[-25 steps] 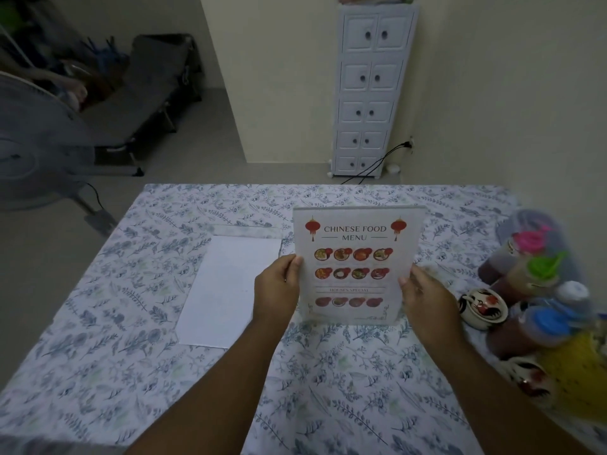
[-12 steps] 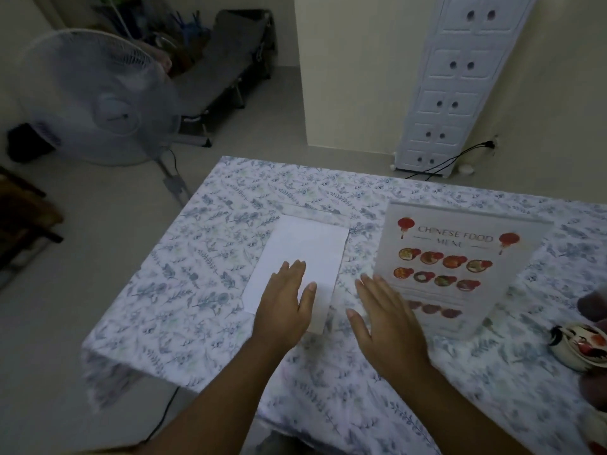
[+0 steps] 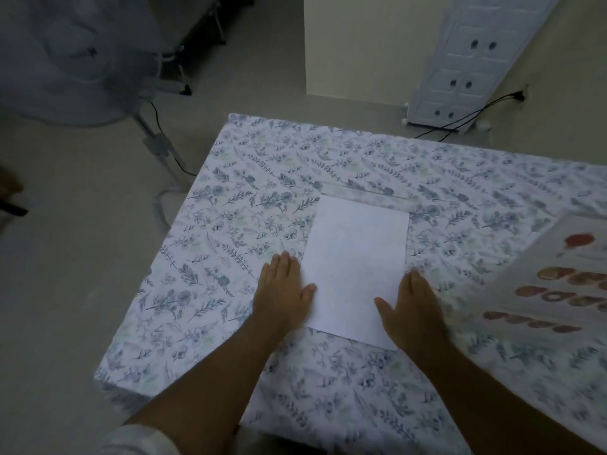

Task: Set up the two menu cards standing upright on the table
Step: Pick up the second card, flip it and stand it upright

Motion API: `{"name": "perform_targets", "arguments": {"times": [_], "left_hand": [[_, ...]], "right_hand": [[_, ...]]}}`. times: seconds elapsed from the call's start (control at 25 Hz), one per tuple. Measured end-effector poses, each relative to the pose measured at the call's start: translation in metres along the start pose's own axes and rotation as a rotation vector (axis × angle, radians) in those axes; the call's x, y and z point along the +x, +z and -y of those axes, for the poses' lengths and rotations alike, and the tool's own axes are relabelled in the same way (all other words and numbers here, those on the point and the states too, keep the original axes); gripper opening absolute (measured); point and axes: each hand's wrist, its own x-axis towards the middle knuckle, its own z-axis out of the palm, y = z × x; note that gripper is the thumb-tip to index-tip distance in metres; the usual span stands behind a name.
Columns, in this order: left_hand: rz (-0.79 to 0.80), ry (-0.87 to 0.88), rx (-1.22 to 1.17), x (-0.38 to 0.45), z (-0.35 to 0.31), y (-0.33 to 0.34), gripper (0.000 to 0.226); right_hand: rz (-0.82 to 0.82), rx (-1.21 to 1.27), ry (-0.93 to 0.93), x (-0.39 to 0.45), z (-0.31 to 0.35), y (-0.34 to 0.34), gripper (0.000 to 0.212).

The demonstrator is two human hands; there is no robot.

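Observation:
A white menu card (image 3: 356, 262) lies flat, blank side up, on the floral tablecloth (image 3: 249, 205); a clear stand base shows at its far end. My left hand (image 3: 283, 290) rests flat at the card's left edge, thumb touching the paper. My right hand (image 3: 412, 307) lies flat at its right edge, fingers spread. Neither hand grips anything. The other menu card (image 3: 555, 284), printed with food pictures, stands upright at the right edge of view, partly cut off.
A standing fan (image 3: 75, 60) with its cable is on the floor left of the table. A white drawer cabinet (image 3: 466, 57) and black cables stand against the far wall. The table's left edge and near-left corner lie close to my left arm.
Both hands let go of the printed card, which now stands on its own. They moved left to the flat white card, one on each side. The view swung left and down.

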Motion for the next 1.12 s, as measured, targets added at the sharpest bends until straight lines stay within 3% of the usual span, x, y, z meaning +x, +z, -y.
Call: {"name": "perform_targets", "arguments": {"times": [0.16, 0.28, 0.36, 0.48, 0.64, 0.84, 0.96, 1.12], "left_hand": [[-0.040, -0.064, -0.341, 0.000, -0.005, 0.009, 0.073], [-0.098, -0.225, -0.624, 0.007, -0.010, 0.001, 0.045], [-0.151, -0.264, -0.735, 0.006, -0.009, -0.004, 0.025], [-0.097, -0.327, -0.913, -0.009, -0.009, -0.011, 0.030], [-0.098, -0.351, -1.019, -0.030, -0.014, -0.022, 0.036], [-0.083, -0.401, -1.168, -0.030, -0.006, -0.077, 0.030], [-0.069, -0.206, -1.255, -0.031, -0.001, -0.116, 0.023], [-0.248, 0.117, -0.807, -0.024, -0.002, -0.141, 0.015]], "right_hand": [[-0.086, 0.517, 0.261, 0.005, 0.019, 0.005, 0.056], [-0.034, 1.004, 0.438, 0.005, 0.023, 0.001, 0.036], [0.030, 1.166, 0.464, 0.000, 0.019, 0.000, 0.033], [0.092, 1.328, 0.437, -0.006, 0.012, -0.004, 0.030], [0.092, 1.394, 0.443, -0.015, 0.001, -0.018, 0.045], [0.109, 1.440, 0.191, -0.026, -0.020, -0.059, 0.022], [-0.074, 1.281, -0.039, -0.026, -0.019, -0.081, 0.032], [-0.359, 0.984, -0.086, -0.011, 0.000, -0.107, 0.015]]}}
